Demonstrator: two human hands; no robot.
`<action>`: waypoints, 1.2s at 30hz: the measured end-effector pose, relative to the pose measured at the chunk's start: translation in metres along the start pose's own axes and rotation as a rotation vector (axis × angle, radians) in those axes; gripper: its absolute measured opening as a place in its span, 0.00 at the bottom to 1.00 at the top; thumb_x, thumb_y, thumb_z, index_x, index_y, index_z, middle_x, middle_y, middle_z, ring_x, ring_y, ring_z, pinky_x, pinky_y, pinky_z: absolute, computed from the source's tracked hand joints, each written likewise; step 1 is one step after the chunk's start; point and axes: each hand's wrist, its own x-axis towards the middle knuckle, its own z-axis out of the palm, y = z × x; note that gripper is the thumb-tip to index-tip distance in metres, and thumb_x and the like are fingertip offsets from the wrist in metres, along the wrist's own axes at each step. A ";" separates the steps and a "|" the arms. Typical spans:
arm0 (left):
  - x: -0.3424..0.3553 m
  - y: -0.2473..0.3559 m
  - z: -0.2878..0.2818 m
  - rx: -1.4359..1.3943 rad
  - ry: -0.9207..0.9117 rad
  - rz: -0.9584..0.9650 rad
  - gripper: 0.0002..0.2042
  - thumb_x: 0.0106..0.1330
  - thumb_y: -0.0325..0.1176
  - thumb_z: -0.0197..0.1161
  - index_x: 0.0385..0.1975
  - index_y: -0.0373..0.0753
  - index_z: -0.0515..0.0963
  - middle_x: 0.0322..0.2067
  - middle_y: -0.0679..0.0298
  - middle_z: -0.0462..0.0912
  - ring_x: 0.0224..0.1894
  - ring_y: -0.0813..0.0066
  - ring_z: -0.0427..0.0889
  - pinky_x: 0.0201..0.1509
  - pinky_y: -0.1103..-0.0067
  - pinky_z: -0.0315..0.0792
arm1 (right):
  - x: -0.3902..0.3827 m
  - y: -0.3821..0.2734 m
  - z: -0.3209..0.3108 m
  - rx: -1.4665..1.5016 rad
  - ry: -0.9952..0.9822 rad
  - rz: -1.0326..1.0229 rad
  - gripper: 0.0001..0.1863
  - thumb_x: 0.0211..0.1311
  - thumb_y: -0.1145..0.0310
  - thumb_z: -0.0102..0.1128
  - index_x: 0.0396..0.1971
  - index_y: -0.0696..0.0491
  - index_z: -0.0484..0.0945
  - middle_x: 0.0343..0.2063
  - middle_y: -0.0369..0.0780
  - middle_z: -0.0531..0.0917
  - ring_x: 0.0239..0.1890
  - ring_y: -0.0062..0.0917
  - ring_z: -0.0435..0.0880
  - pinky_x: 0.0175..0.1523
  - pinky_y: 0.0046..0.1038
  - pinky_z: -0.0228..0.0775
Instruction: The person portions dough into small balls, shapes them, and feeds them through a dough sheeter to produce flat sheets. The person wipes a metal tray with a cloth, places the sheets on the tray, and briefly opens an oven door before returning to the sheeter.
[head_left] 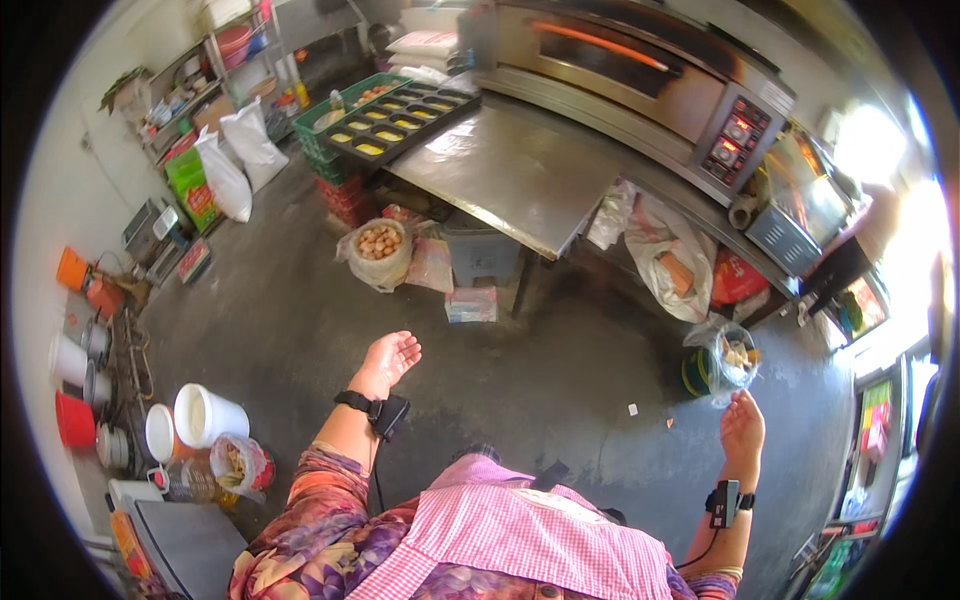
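My left hand (392, 362) is held out over the grey floor with its fingers stretched and nothing in it. A dark strap with a small black box is round that wrist. My right hand (742, 430) is raised at the right, its fingers pointing forward and loosely bent, with no object visible in it. Just beyond it, in the picture, is a waste bin (736, 358) lined with clear plastic and partly filled with scraps. Ahead of my left hand, a bag of brown eggs (380, 243) stands on the floor. Neither hand appears to touch anything.
A metal table (500, 165) stands ahead, before a lit deck oven (620, 75). A dark baking tray (400, 122) with yellow-filled moulds rests on green crates (318, 150). White sacks (255, 140) lean by shelves at far left. White buckets (212, 416) stand at near left.
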 end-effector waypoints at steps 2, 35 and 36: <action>0.016 0.012 -0.005 -0.023 0.039 0.027 0.06 0.60 0.31 0.59 0.33 0.37 0.75 0.31 0.60 0.78 0.35 0.64 0.79 0.44 0.68 0.75 | 0.040 0.012 0.044 -0.069 -0.025 0.066 0.08 0.59 0.75 0.53 0.39 0.53 0.74 0.30 0.37 0.80 0.27 0.19 0.78 0.32 0.19 0.74; 0.550 0.130 0.032 -0.050 0.047 0.182 0.15 0.54 0.20 0.55 0.42 0.40 0.69 0.27 0.66 0.75 0.24 0.77 0.72 0.27 0.79 0.67 | 0.323 0.198 0.321 -0.595 0.007 0.347 0.06 0.59 0.75 0.53 0.37 0.55 0.74 0.29 0.41 0.81 0.27 0.25 0.81 0.32 0.25 0.77; 0.535 0.124 0.026 -0.001 0.069 0.157 0.15 0.53 0.21 0.55 0.41 0.41 0.69 0.26 0.66 0.75 0.24 0.76 0.71 0.27 0.78 0.67 | 0.322 0.197 0.323 -0.602 -0.023 0.345 0.06 0.59 0.75 0.53 0.37 0.55 0.75 0.29 0.41 0.81 0.27 0.25 0.81 0.32 0.26 0.77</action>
